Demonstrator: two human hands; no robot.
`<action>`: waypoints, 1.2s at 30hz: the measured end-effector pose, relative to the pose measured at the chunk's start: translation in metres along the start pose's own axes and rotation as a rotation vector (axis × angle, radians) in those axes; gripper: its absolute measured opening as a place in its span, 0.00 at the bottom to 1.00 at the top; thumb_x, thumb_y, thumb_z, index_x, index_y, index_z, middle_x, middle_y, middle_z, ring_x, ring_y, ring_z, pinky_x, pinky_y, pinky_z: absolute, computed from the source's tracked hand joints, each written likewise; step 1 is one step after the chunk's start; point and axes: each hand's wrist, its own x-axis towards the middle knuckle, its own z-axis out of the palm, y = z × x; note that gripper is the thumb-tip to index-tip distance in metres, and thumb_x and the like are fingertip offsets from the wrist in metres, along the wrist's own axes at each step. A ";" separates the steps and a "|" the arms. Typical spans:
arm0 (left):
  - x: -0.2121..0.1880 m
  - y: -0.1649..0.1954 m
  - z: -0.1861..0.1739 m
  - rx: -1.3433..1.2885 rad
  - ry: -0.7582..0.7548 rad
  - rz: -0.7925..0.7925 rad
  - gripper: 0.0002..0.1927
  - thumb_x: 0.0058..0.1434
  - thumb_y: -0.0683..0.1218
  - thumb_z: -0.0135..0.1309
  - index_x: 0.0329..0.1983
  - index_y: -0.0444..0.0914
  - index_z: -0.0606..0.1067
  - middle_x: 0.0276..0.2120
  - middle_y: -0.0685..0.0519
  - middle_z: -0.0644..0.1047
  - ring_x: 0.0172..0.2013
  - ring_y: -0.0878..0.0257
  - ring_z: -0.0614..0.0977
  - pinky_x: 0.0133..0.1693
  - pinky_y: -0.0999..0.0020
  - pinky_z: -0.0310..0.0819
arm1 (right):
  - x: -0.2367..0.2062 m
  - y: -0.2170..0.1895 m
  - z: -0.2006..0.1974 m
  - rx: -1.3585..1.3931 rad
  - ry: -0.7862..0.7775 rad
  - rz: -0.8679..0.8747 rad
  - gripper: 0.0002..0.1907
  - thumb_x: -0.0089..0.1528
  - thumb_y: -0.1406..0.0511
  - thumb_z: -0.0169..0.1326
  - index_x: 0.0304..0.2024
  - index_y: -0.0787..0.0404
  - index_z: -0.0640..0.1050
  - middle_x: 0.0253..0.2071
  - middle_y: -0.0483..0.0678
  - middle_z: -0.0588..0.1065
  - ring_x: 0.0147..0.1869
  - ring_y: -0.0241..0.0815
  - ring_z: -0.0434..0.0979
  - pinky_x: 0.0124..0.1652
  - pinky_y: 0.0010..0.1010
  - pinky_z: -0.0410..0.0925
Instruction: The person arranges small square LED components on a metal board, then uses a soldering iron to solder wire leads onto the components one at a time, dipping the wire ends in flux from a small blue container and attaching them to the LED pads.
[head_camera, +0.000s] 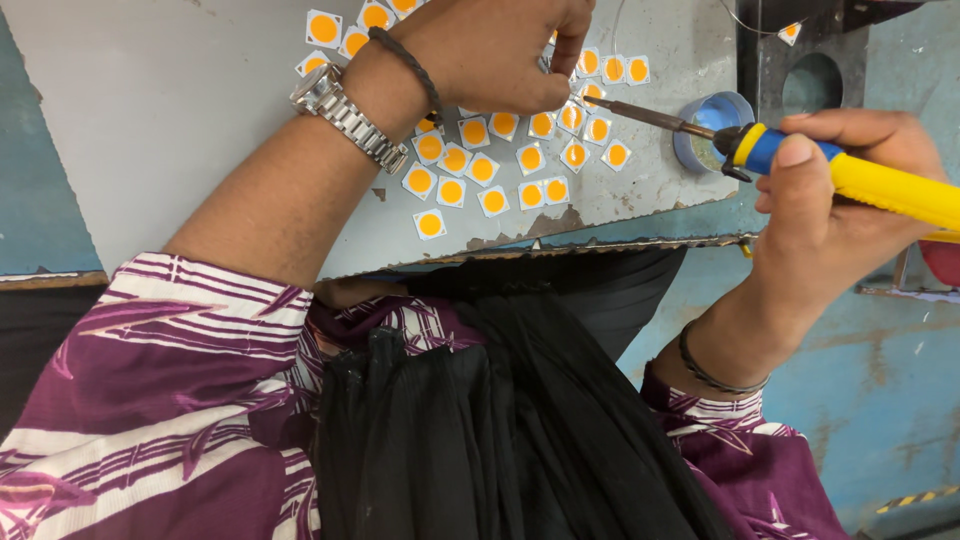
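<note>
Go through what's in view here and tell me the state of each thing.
Soldering iron: held in right hand, tip at a chip.
Left hand: fingers pinched over the chips.
Chips: flat on grey board, loosely scattered.
Blue tin: open.

A small electronics workshop: a soldering iron (850, 175) with a yellow and blue handle works over a worn grey board (180, 130) strewn with small square LED chips (480, 135). A little round tin (712, 128) sits by the tip, against scuffed blue-painted surfaces (880, 370).
</note>
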 end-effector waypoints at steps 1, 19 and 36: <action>0.000 0.000 0.000 0.011 0.014 0.024 0.10 0.54 0.46 0.64 0.35 0.37 0.79 0.25 0.50 0.79 0.25 0.61 0.82 0.26 0.65 0.75 | 0.001 -0.001 0.000 -0.002 -0.008 0.003 0.18 0.76 0.61 0.64 0.47 0.72 0.76 0.36 0.51 0.74 0.29 0.36 0.75 0.31 0.21 0.68; 0.002 -0.005 0.008 0.011 0.082 -0.008 0.11 0.60 0.48 0.62 0.40 0.37 0.79 0.24 0.50 0.79 0.23 0.60 0.81 0.25 0.64 0.75 | 0.001 0.011 -0.006 0.000 0.121 0.030 0.18 0.75 0.63 0.62 0.49 0.75 0.76 0.37 0.52 0.74 0.29 0.37 0.74 0.30 0.23 0.69; 0.000 0.008 0.021 -0.112 0.072 -0.001 0.07 0.62 0.44 0.59 0.39 0.35 0.76 0.24 0.50 0.80 0.21 0.62 0.83 0.23 0.68 0.76 | -0.004 0.019 -0.005 0.030 0.081 0.060 0.15 0.76 0.65 0.61 0.50 0.75 0.75 0.35 0.52 0.73 0.29 0.37 0.73 0.32 0.24 0.69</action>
